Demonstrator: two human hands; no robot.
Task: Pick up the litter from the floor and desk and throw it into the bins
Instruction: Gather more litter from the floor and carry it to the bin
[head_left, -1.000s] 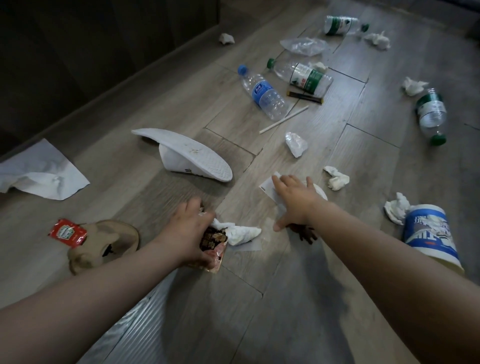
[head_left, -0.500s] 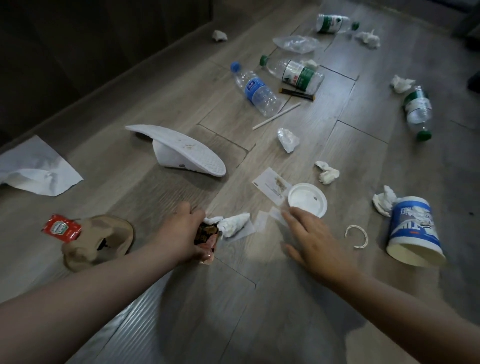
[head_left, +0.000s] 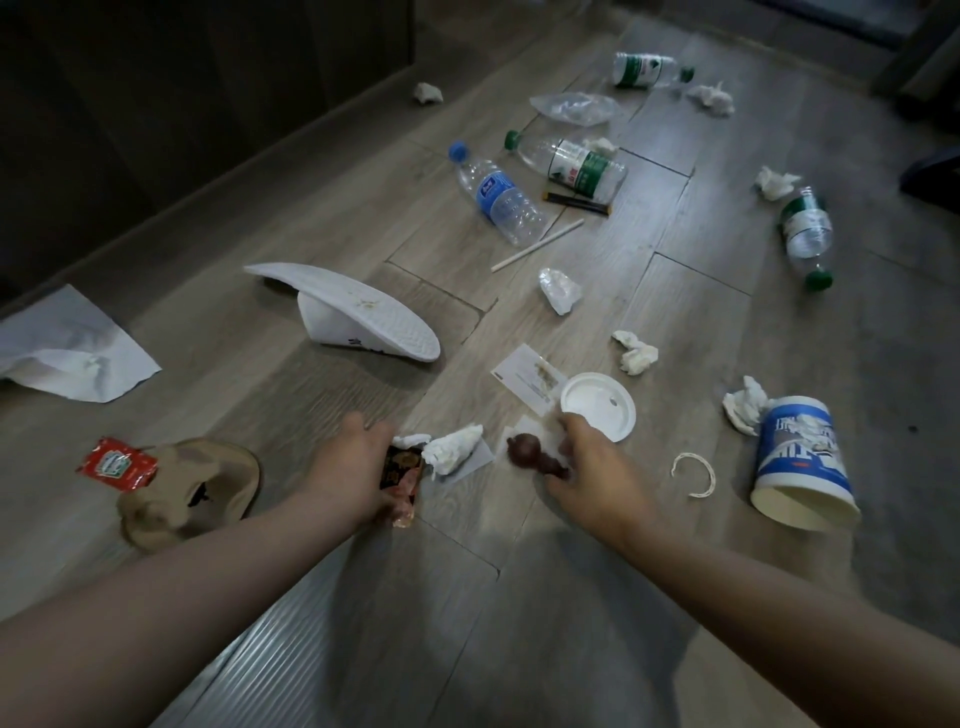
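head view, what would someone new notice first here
Probably the two bare arms reaching in from below: the left hand grips a dark snack wrapper, and the right hand pinches a dark brown scrap just off the floor. Around them the wooden floor is strewn with litter: a white foam box left of centre, plastic bottles further off, and a tipped blue-and-white paper cup at the right.

floor (head_left: 322, 218): grey wood-look planks
bottles: 4 plastic, on their sides; blue-capped bottle (head_left: 496, 195) beside a green-label bottle (head_left: 571, 163)
paper: crumpled tissues scattered; flat white sheet (head_left: 67, 351) at left
foam container (head_left: 353, 314): white, tipped over
paper cup (head_left: 797, 462): blue and white, lying on its side
white lid (head_left: 605, 405): flat, touching a card (head_left: 527, 376)
ketchup sachet (head_left: 117, 462): red, beside a tan hat (head_left: 189, 491)
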